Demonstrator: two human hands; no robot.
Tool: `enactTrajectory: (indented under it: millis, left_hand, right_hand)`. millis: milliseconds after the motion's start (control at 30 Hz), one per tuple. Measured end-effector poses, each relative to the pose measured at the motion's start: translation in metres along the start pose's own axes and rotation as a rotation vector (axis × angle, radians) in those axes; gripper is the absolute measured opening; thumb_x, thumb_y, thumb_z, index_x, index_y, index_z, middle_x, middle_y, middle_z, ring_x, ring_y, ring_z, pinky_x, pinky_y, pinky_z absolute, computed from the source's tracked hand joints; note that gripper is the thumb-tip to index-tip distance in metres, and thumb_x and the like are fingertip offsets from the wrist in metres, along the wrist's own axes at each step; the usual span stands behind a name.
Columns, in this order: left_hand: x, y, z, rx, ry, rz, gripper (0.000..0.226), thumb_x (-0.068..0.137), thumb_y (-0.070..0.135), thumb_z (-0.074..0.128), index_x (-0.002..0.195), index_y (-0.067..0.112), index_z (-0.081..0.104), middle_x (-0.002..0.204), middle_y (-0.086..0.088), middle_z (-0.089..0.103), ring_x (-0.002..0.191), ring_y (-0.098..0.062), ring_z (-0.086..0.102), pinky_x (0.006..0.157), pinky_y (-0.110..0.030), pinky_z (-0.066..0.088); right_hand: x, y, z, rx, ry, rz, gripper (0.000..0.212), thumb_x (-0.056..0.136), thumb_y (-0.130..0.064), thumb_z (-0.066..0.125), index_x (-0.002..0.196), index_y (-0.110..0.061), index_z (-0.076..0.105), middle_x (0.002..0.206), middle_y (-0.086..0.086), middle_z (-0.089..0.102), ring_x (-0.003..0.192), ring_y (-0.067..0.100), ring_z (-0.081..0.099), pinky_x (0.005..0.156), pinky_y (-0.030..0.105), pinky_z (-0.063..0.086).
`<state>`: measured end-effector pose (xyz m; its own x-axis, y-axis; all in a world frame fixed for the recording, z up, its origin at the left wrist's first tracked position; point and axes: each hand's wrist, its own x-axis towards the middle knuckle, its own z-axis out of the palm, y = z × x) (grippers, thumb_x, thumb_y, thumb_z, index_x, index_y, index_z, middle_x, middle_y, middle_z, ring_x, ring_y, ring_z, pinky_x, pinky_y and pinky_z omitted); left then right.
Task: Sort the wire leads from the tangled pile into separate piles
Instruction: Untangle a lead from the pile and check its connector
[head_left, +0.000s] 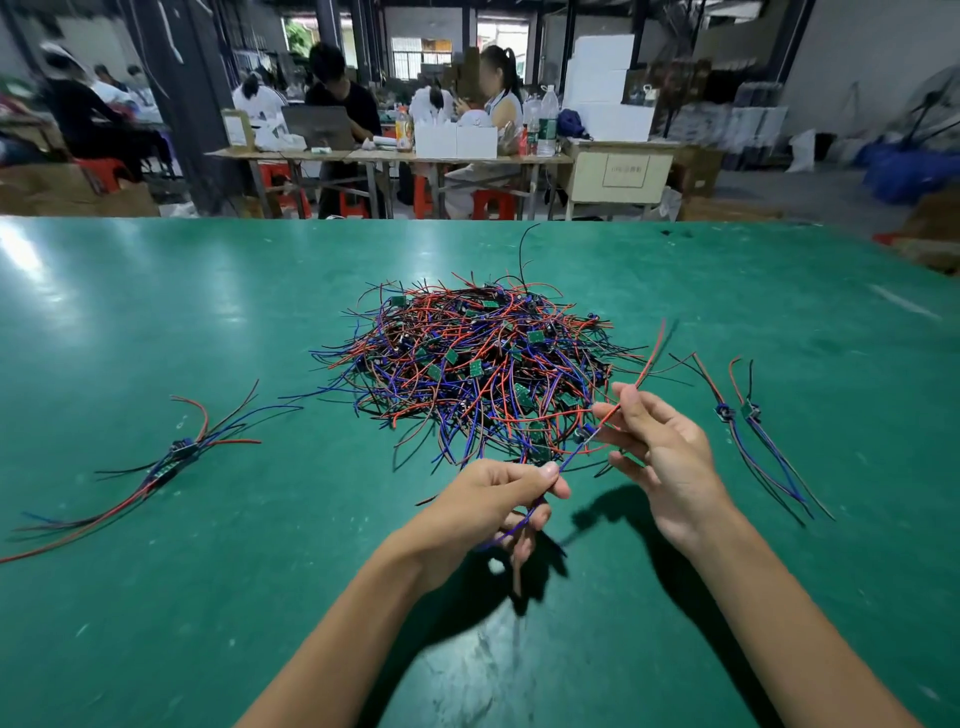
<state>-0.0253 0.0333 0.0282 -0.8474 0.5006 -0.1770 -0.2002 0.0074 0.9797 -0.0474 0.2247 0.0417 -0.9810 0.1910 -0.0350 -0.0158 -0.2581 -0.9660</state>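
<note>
Tangled pile (478, 374) of red, blue and black wire leads with small green boards sat mid green table (156, 312). Just in front of the pile, my left hand (493, 506) pinched the blue end of one lead (597, 434), fingers curled round it. My right hand (657, 447), near the pile's right edge, pinched the same lead's red end between thumb and forefinger, other fingers loose. Left of the pile lay a sorted bunch (171, 457); right of it, two separated leads (748, 421).

On the surface (156, 597), the tangled pile (478, 369) lies centre, a small wire bundle (171, 457) to its left, two separated leads (748, 431) to its right.
</note>
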Motion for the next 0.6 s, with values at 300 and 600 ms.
enactTrajectory:
  millis: [300, 600]
  left_hand:
    - [-0.001, 0.004, -0.017, 0.143, 0.152, 0.060, 0.032, 0.098, 0.040, 0.060, 0.095, 0.014, 0.078, 0.057, 0.006, 0.047, 0.042, -0.013, 0.040, 0.045, -0.022, 0.033]
    - [-0.010, 0.009, -0.025, 0.224, 0.039, 0.070, 0.030, 0.090, 0.042, 0.070, 0.086, 0.014, 0.080, 0.068, 0.003, 0.064, 0.050, -0.009, 0.049, 0.051, -0.019, 0.039]
  right_hand:
    - [0.006, -0.003, -0.009, -0.019, 0.068, -0.043, 0.014, 0.102, -0.030, 0.056, 0.103, -0.016, 0.056, 0.090, 0.007, 0.079, 0.068, 0.027, 0.076, 0.051, 0.024, 0.058]
    - [0.021, -0.014, -0.016, 0.129, 0.268, -0.139, 0.019, 0.108, -0.023, 0.045, 0.094, -0.018, 0.057, 0.061, -0.001, 0.063, 0.057, 0.024, 0.073, 0.045, 0.032, 0.057]
